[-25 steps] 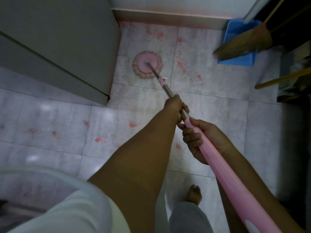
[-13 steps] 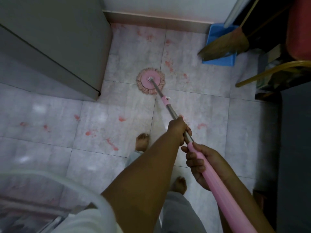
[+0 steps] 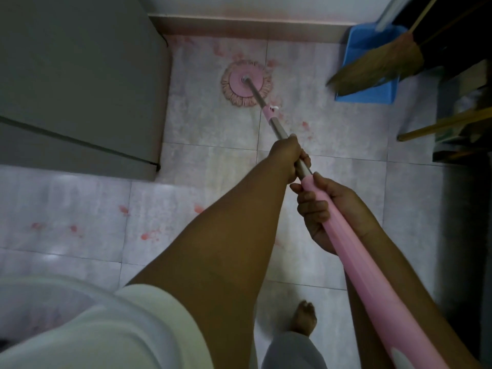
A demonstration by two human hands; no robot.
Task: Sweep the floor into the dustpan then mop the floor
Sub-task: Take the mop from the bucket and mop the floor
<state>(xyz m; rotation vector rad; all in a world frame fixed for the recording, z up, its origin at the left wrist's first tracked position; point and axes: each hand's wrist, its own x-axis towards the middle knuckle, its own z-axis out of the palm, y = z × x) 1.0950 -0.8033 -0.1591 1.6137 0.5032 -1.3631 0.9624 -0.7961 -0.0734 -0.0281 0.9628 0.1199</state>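
Mop (image 3: 246,83): round, pink, fringed, flat on floor (image 3: 213,166)

The mop (image 3: 354,257) has been pushed forward again, its head (image 3: 239,87) sliding over the floor (image 3: 202,129) from the tile seam back toward the far wall (image 3: 239,4), beside the grey cabinet (image 3: 80,75).

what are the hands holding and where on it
Both hold the mop. The left hand grips the bare metal shaft; the right hand grips the front end of the pink handle sleeve, just behind it.
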